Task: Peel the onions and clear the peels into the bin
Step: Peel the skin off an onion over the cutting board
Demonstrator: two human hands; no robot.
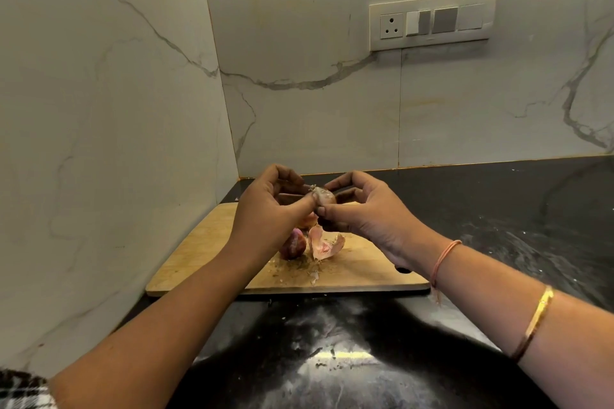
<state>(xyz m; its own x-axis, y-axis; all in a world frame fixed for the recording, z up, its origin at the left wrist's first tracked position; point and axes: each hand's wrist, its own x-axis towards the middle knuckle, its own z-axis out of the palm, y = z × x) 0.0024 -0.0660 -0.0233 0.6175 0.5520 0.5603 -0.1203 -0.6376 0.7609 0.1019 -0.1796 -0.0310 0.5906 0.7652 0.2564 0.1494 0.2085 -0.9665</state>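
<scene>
Left hand (265, 206) and right hand (362, 209) gripping onion (324, 196), above cutting board (206, 242), peel (324, 244) below.

This was a home kitchen corner. The left hand (265, 209) and right hand (368, 212) held an onion (325, 196) above a scuffed wooden chopping board (206, 252) on a dark polished stone counter (498, 209). Behind the hands rose marble-veined wall panels (315, 116); up and to the right of the right hand sat a switch-and-socket plate (432, 20).

Right wrist: pink thread (444, 261), gold bangle (535, 322); left sleeve (20, 390) black-white checked.
</scene>
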